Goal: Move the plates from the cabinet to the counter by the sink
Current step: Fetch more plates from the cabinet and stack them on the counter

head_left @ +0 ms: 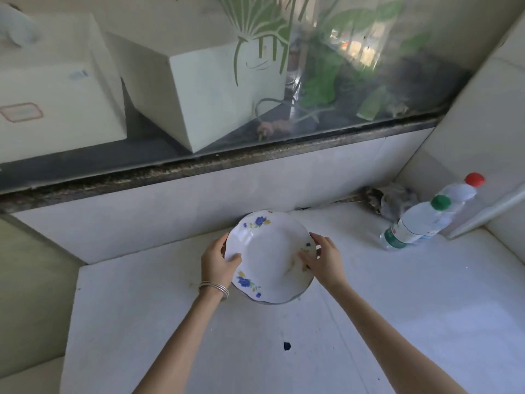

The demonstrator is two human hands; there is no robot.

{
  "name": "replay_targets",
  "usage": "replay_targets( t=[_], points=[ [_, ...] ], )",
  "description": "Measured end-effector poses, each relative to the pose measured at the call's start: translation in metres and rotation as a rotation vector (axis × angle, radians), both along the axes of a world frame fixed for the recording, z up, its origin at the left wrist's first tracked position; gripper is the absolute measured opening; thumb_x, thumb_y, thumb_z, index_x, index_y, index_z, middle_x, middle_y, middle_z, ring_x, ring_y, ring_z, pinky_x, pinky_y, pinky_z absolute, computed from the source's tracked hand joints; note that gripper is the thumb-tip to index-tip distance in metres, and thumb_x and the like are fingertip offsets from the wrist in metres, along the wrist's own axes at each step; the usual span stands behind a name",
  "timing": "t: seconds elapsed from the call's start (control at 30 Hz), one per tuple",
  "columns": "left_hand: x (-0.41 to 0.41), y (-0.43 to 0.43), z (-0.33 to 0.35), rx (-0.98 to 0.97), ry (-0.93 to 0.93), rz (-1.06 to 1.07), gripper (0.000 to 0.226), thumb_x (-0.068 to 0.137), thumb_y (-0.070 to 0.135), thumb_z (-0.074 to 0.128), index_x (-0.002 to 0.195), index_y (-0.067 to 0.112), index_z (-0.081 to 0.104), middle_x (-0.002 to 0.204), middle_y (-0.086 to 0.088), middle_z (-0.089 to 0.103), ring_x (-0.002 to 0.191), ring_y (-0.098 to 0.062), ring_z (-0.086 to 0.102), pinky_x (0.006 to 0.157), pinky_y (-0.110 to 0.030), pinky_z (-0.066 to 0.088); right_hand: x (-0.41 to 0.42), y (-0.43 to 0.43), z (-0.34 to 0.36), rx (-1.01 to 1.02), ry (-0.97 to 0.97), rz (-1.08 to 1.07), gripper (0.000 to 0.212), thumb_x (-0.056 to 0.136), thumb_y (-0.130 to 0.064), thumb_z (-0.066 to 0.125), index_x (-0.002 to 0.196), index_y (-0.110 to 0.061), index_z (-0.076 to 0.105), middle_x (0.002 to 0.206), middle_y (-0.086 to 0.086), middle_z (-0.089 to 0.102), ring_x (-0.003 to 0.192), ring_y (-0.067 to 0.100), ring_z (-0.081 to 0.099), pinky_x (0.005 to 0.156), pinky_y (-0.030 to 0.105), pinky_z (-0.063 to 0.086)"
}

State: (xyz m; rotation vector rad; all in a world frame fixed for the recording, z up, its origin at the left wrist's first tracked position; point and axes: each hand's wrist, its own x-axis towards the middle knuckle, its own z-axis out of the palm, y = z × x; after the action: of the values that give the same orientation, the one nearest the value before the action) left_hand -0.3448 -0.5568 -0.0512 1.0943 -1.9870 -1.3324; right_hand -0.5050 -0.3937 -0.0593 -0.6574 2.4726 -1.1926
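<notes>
A white plate (270, 251) with blue and yellow flowers on its rim is at the middle of the view, over the white counter (397, 308). Under it the dark edge of another plate shows, so it looks like a small stack. My left hand (217, 263) grips the left rim, thumb on top. My right hand (324, 260) grips the right rim with its fingers on the plate's face. I cannot tell whether the stack rests on the counter or hangs just above it.
Two plastic bottles stand at the right, one with a green cap (414, 223) and one with a red cap (463, 191). A crumpled bag (395, 200) lies in the corner. A dark window ledge (199, 166) runs behind, with white boxes (199, 89) beyond the glass.
</notes>
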Motion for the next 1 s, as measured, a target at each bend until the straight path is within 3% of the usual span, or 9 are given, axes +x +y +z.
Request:
replay_targets(
  t=[0.2, 0.33, 0.53, 0.63, 0.87, 1.0],
  points=[
    [-0.028, -0.021, -0.018, 0.023, -0.046, 0.023, 0.047, 0.069, -0.004, 0.063, 0.114, 0.010, 0.062, 0.091, -0.001, 0.069, 0.081, -0.016, 0.063, 0.070, -0.021, 0.046, -0.033, -0.027, -0.016, 0.033, -0.013, 0.040, 0.053, 0.077, -0.013, 0.072, 0.127, -0.010, 0.053, 0.110, 0.011, 0.054, 0.075, 0.017, 0.049, 0.070, 0.019, 0.037],
    [-0.040, -0.026, -0.027, 0.047, -0.076, 0.050, 0.042, 0.069, -0.006, 0.061, 0.107, 0.011, 0.065, 0.079, 0.003, 0.066, 0.070, -0.013, 0.058, 0.056, -0.003, 0.039, -0.044, -0.035, -0.030, 0.070, -0.028, 0.049, 0.052, 0.078, -0.016, 0.071, 0.127, -0.012, 0.053, 0.110, 0.009, 0.054, 0.078, 0.017, 0.050, 0.069, 0.019, 0.037],
    [-0.051, -0.031, -0.042, 0.023, -0.125, 0.068, 0.041, 0.068, -0.006, 0.063, 0.107, 0.008, 0.064, 0.072, 0.005, 0.061, 0.067, -0.017, 0.055, 0.051, -0.003, 0.038, -0.053, -0.043, -0.043, 0.107, -0.045, 0.054, 0.053, 0.080, -0.016, 0.069, 0.129, -0.010, 0.050, 0.114, 0.011, 0.052, 0.092, 0.023, 0.052, 0.083, 0.035, 0.047],
    [-0.055, -0.031, -0.046, 0.025, -0.142, 0.088, 0.045, 0.068, -0.005, 0.063, 0.112, 0.008, 0.062, 0.082, 0.002, 0.063, 0.073, -0.017, 0.057, 0.055, -0.009, 0.037, -0.053, -0.047, -0.046, 0.146, -0.008, 0.071, 0.052, 0.082, -0.017, 0.066, 0.130, -0.010, 0.047, 0.115, 0.010, 0.050, 0.097, 0.026, 0.052, 0.082, 0.035, 0.048],
    [-0.060, -0.028, -0.057, 0.035, -0.131, 0.156, 0.041, 0.063, -0.004, 0.059, 0.100, 0.014, 0.062, 0.091, -0.002, 0.067, 0.082, -0.021, 0.061, 0.068, -0.028, 0.049, -0.049, -0.049, -0.047, 0.217, 0.118, 0.066, 0.050, 0.083, -0.020, 0.063, 0.130, -0.014, 0.046, 0.115, 0.007, 0.051, 0.103, 0.026, 0.050, 0.074, 0.033, 0.048],
    [-0.062, -0.026, -0.060, 0.021, -0.128, 0.184, 0.041, 0.060, -0.001, 0.057, 0.098, 0.013, 0.062, 0.088, -0.001, 0.066, 0.079, -0.023, 0.061, 0.067, -0.034, 0.052, -0.050, -0.050, -0.044, 0.300, 0.182, 0.063, 0.048, 0.082, -0.024, 0.063, 0.127, -0.017, 0.048, 0.115, 0.003, 0.052, 0.100, 0.024, 0.051, 0.064, 0.029, 0.045]
  ],
)
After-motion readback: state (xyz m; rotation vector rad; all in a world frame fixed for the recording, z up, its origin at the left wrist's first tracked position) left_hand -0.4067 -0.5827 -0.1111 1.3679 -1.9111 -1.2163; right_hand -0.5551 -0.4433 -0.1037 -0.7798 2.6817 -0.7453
